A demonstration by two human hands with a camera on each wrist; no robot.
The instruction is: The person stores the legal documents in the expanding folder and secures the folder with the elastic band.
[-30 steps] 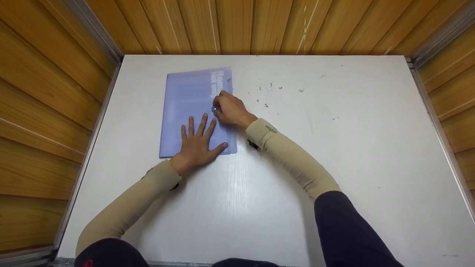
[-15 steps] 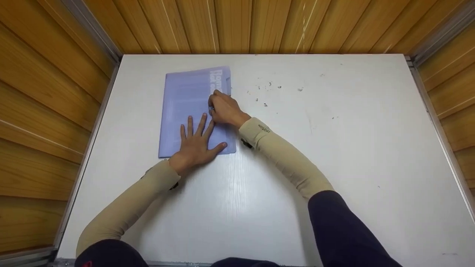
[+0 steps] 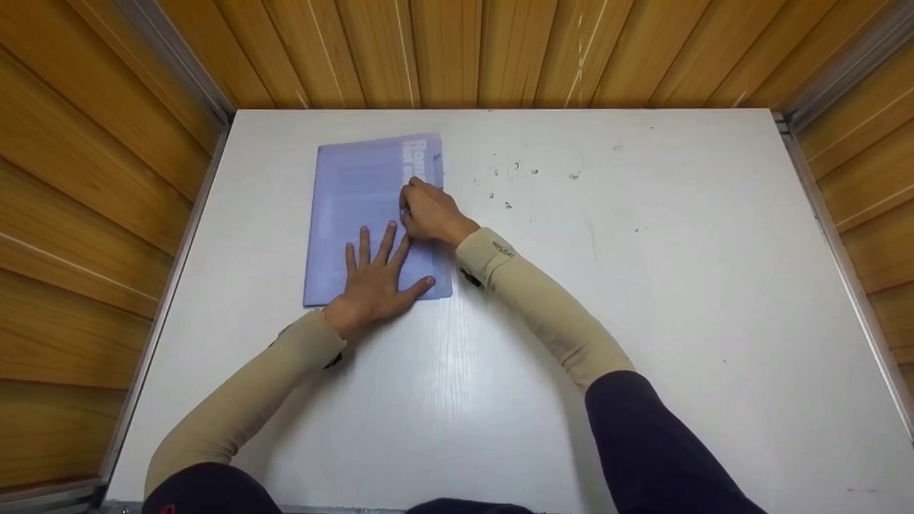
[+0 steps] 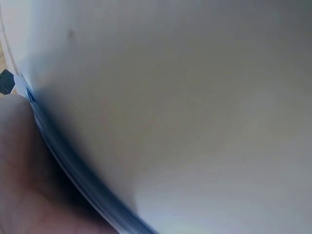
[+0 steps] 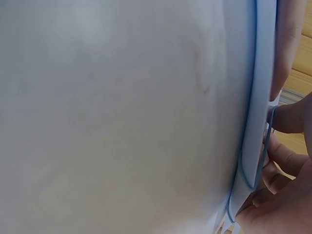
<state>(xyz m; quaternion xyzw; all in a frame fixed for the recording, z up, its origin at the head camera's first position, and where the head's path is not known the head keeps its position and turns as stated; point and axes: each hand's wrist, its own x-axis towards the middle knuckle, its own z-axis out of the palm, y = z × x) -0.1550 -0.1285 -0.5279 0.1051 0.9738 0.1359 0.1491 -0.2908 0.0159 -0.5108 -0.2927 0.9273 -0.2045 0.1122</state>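
Note:
A translucent purple-blue document folder, with white lettering near its upper right corner, lies flat on the white table. My left hand rests on its lower part, fingers spread. The right hand curls at the folder's right side, its fingertips just above my left index finger. In the right wrist view, the right-hand fingers pinch at a thin bluish flap along the folder's edge. The right hand hides most of the flap in the head view. The left wrist view shows the folder's layered edge beside the left hand.
The white table has small dark marks to the right of the folder. Wood-plank walls stand at its back and both sides, with metal rails in the corners.
My right hand has shifted slightly left over the folder, and the small shiny bluish piece at its fingertips is now mostly covered. The left hand stays in place.

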